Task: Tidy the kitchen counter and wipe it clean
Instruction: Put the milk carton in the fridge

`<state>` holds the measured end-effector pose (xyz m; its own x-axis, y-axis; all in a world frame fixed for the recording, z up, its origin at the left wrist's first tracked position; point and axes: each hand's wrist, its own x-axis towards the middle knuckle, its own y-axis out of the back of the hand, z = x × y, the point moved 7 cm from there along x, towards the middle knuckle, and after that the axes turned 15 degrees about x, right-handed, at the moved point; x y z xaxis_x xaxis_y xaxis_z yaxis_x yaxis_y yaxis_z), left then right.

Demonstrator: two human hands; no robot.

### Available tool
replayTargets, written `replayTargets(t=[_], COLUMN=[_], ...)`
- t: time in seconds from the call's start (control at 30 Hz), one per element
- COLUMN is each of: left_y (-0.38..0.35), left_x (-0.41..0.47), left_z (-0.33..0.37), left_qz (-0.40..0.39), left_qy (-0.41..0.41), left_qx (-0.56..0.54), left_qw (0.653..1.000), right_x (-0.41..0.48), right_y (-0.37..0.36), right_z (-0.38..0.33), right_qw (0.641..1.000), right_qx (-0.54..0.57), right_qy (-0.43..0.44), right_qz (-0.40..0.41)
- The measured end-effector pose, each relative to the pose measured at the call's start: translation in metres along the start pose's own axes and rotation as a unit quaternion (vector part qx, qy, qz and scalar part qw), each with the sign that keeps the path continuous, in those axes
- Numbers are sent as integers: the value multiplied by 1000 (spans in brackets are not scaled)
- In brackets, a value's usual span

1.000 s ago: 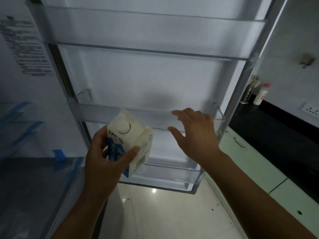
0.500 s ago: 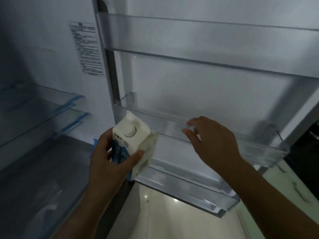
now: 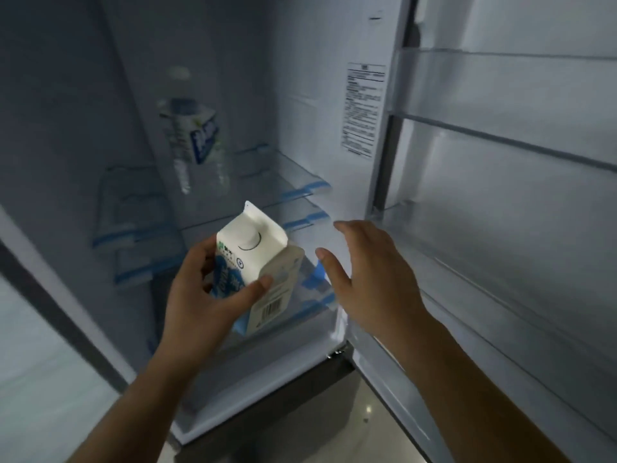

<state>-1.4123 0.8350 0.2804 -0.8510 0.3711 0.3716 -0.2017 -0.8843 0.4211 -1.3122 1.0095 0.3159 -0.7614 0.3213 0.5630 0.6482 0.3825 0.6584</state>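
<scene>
My left hand (image 3: 203, 299) grips a white and blue milk carton (image 3: 258, 262) with a round cap and a barcode, held tilted in front of the open fridge. My right hand (image 3: 370, 279) is just to the right of the carton, fingers spread, holding nothing, near the hinge side of the fridge body. Deeper inside, a second blue and white carton (image 3: 193, 132) shows faintly on an upper shelf, blurred.
Glass shelves with blue tape (image 3: 300, 192) line the dim fridge interior. The open door on the right carries clear door bins (image 3: 500, 95). A label sticker (image 3: 362, 108) is on the inner wall. Pale floor tiles (image 3: 364, 416) show below.
The view has swung left from the door bins to the fridge interior. My left hand still holds the carton; my right hand has come off the door bin and hovers beside the carton.
</scene>
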Motion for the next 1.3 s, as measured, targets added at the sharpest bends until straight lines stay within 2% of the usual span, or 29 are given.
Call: replayTargets(t=[0.3,0.53,0.8,1.03,1.13,1.3], left_y=[79,97,86,86,88,92], left_x=[59,120,155,170,177,189], left_z=[-33,-50,-96,-121,-123,-126], left_qz=[142,204,266,335,357,368], left_qy=[50,35,94,117,110,108], left_qx=[35,33,-15,-59,-35,20], left_qw=[988,978,959,933,927,923], right_x=[109,174,183,211,219,218], right_y=[-125,-198,-213,-226,-229,-228], right_z=[-8,20,36,47,50,55], right_qw=[990,988,993,984,981,985], right_qx=[102,85,50,58,77,93], right_qy=[55,21,47,17,13,22], right_qz=[-80,-125,-91,-168,-177,-142])
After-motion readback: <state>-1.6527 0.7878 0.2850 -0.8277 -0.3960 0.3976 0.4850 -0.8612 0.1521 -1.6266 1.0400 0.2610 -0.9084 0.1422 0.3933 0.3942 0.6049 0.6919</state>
